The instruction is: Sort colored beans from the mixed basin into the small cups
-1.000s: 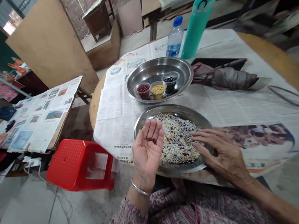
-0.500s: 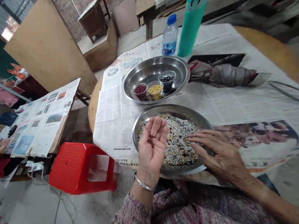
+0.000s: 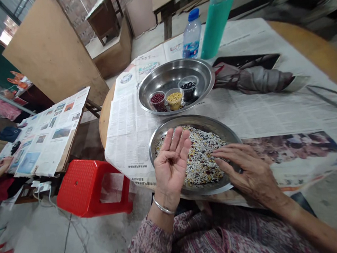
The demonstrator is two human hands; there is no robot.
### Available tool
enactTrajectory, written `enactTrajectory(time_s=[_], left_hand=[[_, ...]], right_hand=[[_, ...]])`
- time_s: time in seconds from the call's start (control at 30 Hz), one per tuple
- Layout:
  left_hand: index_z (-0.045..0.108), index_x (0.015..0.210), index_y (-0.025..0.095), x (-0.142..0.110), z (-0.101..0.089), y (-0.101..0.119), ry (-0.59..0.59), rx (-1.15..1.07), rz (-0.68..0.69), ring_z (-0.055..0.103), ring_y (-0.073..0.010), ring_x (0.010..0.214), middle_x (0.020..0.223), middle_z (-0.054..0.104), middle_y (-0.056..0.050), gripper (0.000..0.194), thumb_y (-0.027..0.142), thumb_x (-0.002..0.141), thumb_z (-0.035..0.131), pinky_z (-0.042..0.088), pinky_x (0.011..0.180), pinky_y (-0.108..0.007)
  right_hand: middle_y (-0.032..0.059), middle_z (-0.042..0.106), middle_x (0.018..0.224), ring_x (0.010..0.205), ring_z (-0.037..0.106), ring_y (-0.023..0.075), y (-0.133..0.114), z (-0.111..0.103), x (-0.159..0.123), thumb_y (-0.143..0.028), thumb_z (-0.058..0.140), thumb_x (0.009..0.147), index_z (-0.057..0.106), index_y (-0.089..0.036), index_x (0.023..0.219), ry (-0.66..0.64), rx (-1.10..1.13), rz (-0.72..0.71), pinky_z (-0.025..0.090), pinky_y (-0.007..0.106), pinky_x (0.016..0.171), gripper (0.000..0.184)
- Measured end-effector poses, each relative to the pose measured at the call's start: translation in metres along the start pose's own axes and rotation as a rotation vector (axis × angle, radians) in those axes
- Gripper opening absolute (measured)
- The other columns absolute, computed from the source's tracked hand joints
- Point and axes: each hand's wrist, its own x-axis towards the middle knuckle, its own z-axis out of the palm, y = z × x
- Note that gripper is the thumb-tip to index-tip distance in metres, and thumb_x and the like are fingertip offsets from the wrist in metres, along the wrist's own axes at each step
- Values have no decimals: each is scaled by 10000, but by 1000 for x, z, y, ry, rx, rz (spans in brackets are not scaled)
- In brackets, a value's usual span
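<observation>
My left hand (image 3: 171,164) is held palm up over the left side of a steel basin (image 3: 192,118), its fingers extended and the palm slightly cupped. A few small dark red beans (image 3: 172,161) lie in that palm. In the basin is a mix of white rice grains with black, yellow and red beans (image 3: 204,155). My right hand (image 3: 247,170) reaches over the basin's right rim, palm down. Its fingers are stretched, with the tips at the mixture and the thumb apart from them; nothing shows in its grip.
Behind, a second steel basin (image 3: 149,80) holds cups of red beans (image 3: 157,99), yellow beans (image 3: 174,99) and black beans (image 3: 188,87). A water bottle (image 3: 191,38), a green bottle (image 3: 219,18) and a folded umbrella (image 3: 253,79) are on the newspaper-covered table. A red stool (image 3: 81,186) stands left.
The view has shifted slightly. My left hand remains palm up with beans in it, its fingers a little more upright. My right hand stays over the mixture, nearly unmoved.
</observation>
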Motion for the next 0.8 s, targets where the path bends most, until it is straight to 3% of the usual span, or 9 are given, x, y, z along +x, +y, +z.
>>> enactTrajectory(time_s=[0.13,0.27,0.57,0.8], left_hand=[[643,1278,131,2,3,1,60,-4,-1,502,-209,1393,1420,611,-106,446,125,1001,293,423,1177,-373],[690,1188,128,4,6,0,91,22,1,497,-246,1400,1431,597,-131,459,328,1067,294,456,1147,-399],[698,1172,145,6,8,-4,122,56,12,538,-217,1364,1384,633,-106,369,205,1054,352,458,1145,-368],[700,1162,123,7,4,-4,51,8,1,529,-256,1373,1365,643,-149,546,457,1065,280,463,1137,-410]], right_hand=[[47,756,959,967,664,235,0,0,0,-165,648,896,703,-245,1028,-1,11,12,538,413,913,164],[34,757,946,951,665,240,0,-1,0,-184,640,900,711,-268,1013,0,19,39,548,426,890,157],[40,756,945,950,659,241,-1,-1,0,-177,637,899,707,-255,1007,-8,19,45,547,428,888,151],[23,757,905,914,675,237,-1,-1,2,-209,628,903,716,-270,957,-3,25,71,557,428,860,120]])
